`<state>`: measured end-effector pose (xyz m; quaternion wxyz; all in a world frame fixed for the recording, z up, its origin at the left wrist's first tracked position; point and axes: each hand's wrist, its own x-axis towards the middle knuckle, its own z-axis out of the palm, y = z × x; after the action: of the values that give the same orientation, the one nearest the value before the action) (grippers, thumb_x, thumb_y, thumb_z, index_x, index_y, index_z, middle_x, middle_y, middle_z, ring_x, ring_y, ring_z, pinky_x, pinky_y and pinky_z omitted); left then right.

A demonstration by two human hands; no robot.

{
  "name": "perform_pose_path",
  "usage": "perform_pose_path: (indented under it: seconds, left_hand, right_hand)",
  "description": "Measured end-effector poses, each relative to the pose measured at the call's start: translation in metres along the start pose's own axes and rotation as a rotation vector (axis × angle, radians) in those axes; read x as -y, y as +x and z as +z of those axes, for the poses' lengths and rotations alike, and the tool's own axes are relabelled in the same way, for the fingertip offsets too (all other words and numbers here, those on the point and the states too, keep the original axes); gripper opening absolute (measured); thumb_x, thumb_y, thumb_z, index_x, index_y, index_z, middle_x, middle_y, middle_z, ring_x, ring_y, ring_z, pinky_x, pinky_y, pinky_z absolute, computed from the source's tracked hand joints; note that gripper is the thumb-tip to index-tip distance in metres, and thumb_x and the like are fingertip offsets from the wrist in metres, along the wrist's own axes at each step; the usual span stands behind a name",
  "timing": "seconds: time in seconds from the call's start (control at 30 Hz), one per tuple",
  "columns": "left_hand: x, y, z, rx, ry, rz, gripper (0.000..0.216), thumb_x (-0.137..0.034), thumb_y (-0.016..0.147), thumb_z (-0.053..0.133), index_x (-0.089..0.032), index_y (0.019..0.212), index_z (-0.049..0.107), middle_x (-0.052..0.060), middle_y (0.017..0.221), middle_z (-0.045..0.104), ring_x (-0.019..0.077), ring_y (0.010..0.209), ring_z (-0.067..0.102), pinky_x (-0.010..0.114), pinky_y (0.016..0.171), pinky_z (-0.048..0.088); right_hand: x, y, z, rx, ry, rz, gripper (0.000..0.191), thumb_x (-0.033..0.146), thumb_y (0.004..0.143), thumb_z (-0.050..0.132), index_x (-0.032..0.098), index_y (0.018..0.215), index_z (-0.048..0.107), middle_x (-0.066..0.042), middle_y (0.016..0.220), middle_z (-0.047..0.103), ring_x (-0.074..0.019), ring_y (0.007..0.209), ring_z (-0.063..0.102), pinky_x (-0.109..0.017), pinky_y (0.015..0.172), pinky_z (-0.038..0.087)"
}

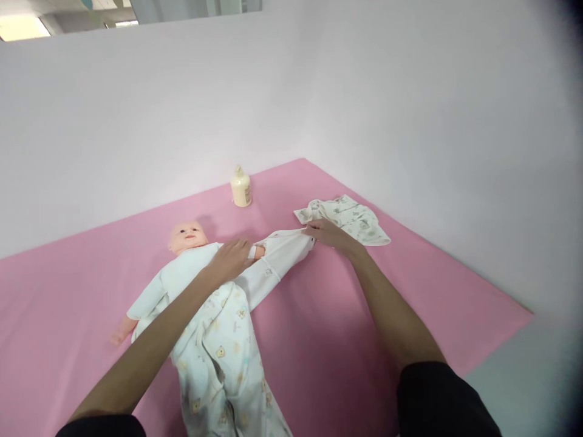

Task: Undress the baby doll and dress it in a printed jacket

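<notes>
- Doll [182, 273] lies on its back on the pink mat [319, 340], left of centre, with its head toward the wall [410, 121].
- It wears a white top and printed trousers [223, 358]. One bare hand sticks out at the far left.
- Left hand [233, 258] rests over the doll's raised arm near the wrist. The fingers are curled together around it, knuckles up.
- The doll's small hand shows just right of those fingers.
- Sleeve [277, 258] of the white top stretches out rightward from the doll's shoulder, flat on the mat and pulled fairly straight.
- Right hand [328, 233] is at the sleeve's far end. Thumb and fingertips pinch the cuff, the other fingers held close together.
- Both forearms are bare, with dark sleeves at the lower edge of the view.
- Printed cloth [350, 220] lies crumpled just beyond the right hand, touching or nearly touching it; I cannot tell which.
- Cream bottle [241, 188] stands upright near the wall, behind the doll's head and apart from it.
</notes>
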<state>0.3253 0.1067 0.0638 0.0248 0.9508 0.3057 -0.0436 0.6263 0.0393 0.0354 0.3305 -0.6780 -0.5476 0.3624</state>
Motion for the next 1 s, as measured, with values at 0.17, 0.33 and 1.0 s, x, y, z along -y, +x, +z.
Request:
perform_pose_path:
  seconds: [0.17, 0.33, 1.0]
  left_hand:
    - [-0.001, 0.005, 0.005, 0.008, 0.006, 0.058, 0.024, -0.033, 0.099, 0.048, -0.018, 0.115, 0.058, 0.010, 0.120, 0.063, 0.0258, 0.112, 0.059, 0.037, 0.092, 0.045]
    - [-0.001, 0.008, 0.009, -0.028, 0.070, 0.056, 0.032, -0.023, 0.098, 0.044, -0.016, 0.128, 0.050, 0.012, 0.123, 0.061, 0.0275, 0.114, 0.057, 0.040, 0.094, 0.044]
    - [-0.006, 0.013, 0.013, -0.040, 0.104, 0.145, 0.028, -0.025, 0.102, 0.037, -0.020, 0.122, 0.057, 0.008, 0.117, 0.068, 0.0208, 0.103, 0.065, 0.032, 0.083, 0.046]
  right_hand:
    - [0.009, 0.001, 0.017, 0.047, -0.105, -0.032, 0.036, 0.051, 0.081, 0.065, 0.020, 0.072, 0.049, 0.001, 0.071, 0.051, -0.0138, 0.064, 0.044, -0.027, 0.058, 0.031]
    - [0.014, 0.007, 0.051, 0.142, -0.043, 0.003, 0.048, 0.060, 0.069, 0.076, 0.020, 0.070, 0.051, 0.001, 0.068, 0.051, -0.0135, 0.063, 0.043, -0.027, 0.056, 0.030]
    - [0.014, 0.000, 0.051, 0.260, 0.478, -0.072, 0.032, 0.042, 0.071, 0.075, 0.017, 0.081, 0.057, 0.004, 0.071, 0.053, -0.0108, 0.064, 0.046, -0.023, 0.057, 0.032]
